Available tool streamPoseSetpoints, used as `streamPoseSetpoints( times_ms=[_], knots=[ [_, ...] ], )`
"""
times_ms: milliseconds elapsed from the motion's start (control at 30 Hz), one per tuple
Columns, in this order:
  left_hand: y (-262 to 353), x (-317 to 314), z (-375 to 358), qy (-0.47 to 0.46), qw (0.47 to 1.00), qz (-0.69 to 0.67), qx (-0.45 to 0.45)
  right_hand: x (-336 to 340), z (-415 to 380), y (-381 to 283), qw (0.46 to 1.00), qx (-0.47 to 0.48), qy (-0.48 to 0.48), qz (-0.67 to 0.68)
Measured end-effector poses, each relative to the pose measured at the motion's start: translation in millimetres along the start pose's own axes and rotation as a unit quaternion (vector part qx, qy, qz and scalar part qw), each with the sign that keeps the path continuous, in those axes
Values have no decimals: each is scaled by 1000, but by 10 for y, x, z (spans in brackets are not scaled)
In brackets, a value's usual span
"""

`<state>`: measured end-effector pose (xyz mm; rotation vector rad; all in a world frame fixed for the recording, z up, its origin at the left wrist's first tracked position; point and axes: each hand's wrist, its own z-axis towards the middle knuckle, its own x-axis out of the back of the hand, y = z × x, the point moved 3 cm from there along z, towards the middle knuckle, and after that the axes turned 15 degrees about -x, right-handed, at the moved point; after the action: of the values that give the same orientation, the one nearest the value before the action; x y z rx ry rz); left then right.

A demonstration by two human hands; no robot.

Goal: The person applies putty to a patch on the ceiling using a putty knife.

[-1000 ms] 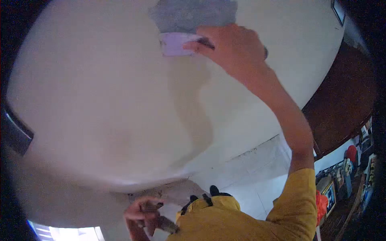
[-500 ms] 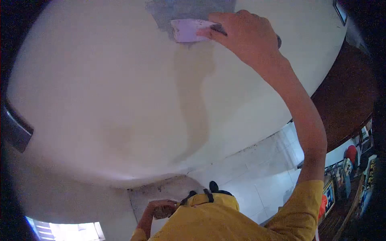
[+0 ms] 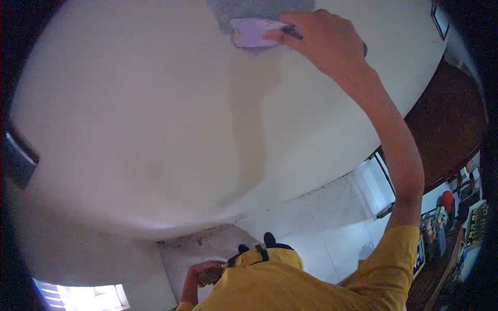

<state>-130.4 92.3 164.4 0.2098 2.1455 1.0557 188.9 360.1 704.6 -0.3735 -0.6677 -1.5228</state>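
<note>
High on the pale wall (image 3: 155,114), my right hand (image 3: 324,41) grips a flat scraper (image 3: 254,33) with a light purplish blade and a dark handle. The blade lies against the lower edge of a grey patch (image 3: 220,11) on the wall. Below the blade, a shadow runs down the wall. My left hand (image 3: 210,270) is low, near my waist, with its fingers curled; what it holds, if anything, is too small and dim to make out.
Tiled floor (image 3: 306,228) meets the wall's foot. A dark brown surface (image 3: 448,116) is at the right, above cluttered items and a red object (image 3: 446,200). A bright window (image 3: 93,297) shows at the lower left, a dark object (image 3: 19,160) at the left edge.
My right hand and the scraper have shifted slightly right and up in the view. The camera view has also moved a little. My left hand stays near my waist.
</note>
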Motion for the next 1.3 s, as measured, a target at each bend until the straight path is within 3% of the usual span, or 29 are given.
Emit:
streamPoseSetpoints(
  times_ms=[233,833,933,1133,1300],
  knots=[
    [67,2,-2,-4,1000,15,1,49,-65,120,999,0,45,16],
    [51,11,-72,-14,1000,26,2,124,-140,132,997,-57,-4,42],
    [95,-4,-18,-18,999,27,4,3,-127,73,997,-32,71,30],
    [94,-38,73,-21,999,28,5,61,-143,61,999,-41,-7,-5],
    [53,-130,142,-27,999,25,6,-120,-188,82,997,-7,18,73]
  ],
)
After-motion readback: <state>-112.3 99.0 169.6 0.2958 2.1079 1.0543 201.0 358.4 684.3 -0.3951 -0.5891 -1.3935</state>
